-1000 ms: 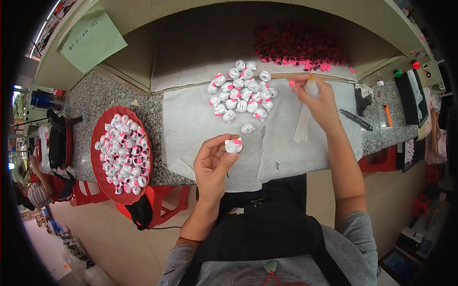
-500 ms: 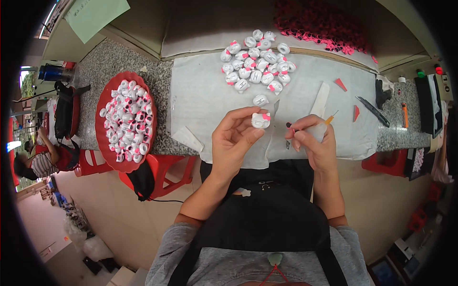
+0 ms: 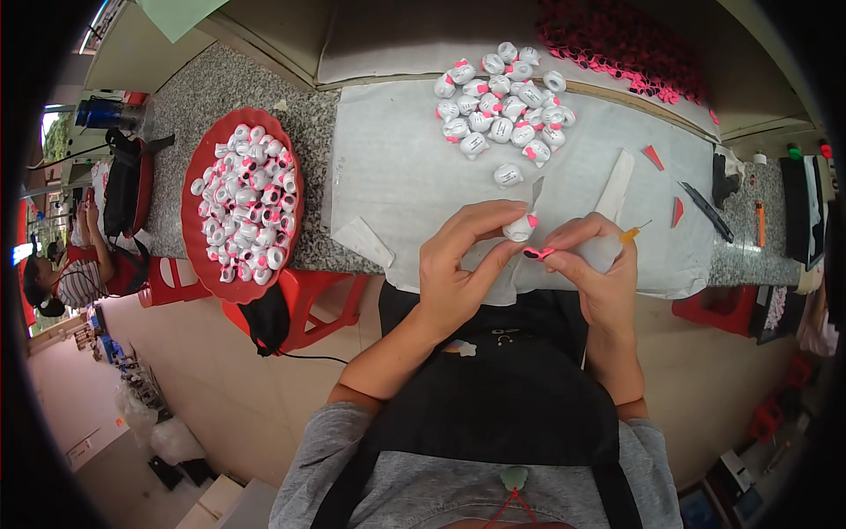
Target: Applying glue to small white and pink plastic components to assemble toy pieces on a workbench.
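My left hand point(image 3: 460, 263) pinches a small white cat-shaped head point(image 3: 520, 228) with a pink bow between thumb and fingers. Close against it, my right hand point(image 3: 604, 275) grips a tiny pink-and-black sunglasses-shaped piece point(image 3: 534, 254) at the fingertips. The left thumb tip is right beside that piece; whether it touches cannot be made out. Tucked in the right hand is a translucent squeeze bottle point(image 3: 603, 253) with a yellow needle tip point(image 3: 628, 235) pointing up and away. One loose white head point(image 3: 508, 175) lies just beyond my hands, and several more form a cluster point(image 3: 500, 130) farther back.
At left a red scalloped tray point(image 3: 199, 167) holds many heads with black-and-pink pieces. Pink-and-black pieces point(image 3: 617, 53) cover the back shelf. A utility knife point(image 3: 705, 212), red scraps point(image 3: 653, 157) and a white strip point(image 3: 616, 187) lie right on the paper point(image 3: 388, 141). Another person point(image 3: 79, 273) sits far left.
My hands have come together, bringing the pink-and-black piece next to the white head. The head is now turned and tilted in my left fingers. The whole view has shifted slightly.
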`<state>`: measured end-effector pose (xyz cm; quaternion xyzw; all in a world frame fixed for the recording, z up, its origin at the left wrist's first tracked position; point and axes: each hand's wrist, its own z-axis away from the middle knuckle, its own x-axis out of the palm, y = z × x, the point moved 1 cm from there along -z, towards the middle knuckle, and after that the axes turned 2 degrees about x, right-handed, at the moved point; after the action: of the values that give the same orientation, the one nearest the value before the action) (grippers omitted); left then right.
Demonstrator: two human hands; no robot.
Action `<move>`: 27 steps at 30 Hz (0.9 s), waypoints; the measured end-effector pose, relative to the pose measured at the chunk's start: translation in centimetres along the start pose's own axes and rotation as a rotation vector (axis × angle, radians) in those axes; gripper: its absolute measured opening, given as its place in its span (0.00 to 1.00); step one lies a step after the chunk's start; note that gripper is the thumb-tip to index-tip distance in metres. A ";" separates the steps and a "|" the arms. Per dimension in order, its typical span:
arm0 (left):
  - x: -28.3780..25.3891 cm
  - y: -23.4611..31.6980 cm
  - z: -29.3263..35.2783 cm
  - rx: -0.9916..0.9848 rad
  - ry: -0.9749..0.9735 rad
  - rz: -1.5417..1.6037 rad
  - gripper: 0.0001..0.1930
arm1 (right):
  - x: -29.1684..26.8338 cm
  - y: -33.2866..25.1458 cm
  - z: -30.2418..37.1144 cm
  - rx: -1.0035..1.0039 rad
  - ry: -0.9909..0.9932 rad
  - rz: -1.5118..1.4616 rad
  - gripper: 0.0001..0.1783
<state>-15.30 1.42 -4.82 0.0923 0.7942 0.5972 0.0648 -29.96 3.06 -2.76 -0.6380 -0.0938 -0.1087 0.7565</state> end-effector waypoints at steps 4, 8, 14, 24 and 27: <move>0.1 0.1 -0.2 0.039 0.044 -0.077 0.13 | 0.2 0.3 -0.3 -0.029 -0.019 0.012 0.08; -0.2 0.2 -0.2 0.045 -0.060 -0.092 0.14 | 0.4 0.4 -0.5 -0.070 0.008 0.077 0.08; -0.1 0.2 -0.2 -0.056 -0.052 0.230 0.12 | 0.5 1.0 -0.3 -0.202 0.055 0.104 0.13; -0.2 0.2 0.3 -0.200 -0.079 0.453 0.12 | 0.4 1.0 -0.4 -0.034 -0.135 -0.008 0.18; -0.1 0.1 0.2 -0.130 -0.114 0.418 0.12 | 0.0 1.0 -0.2 -0.023 -0.154 -0.064 0.15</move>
<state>-15.15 1.58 -4.80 0.2842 0.7127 0.6412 -0.0098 -29.65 2.99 -3.75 -0.6498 -0.1709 -0.0847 0.7357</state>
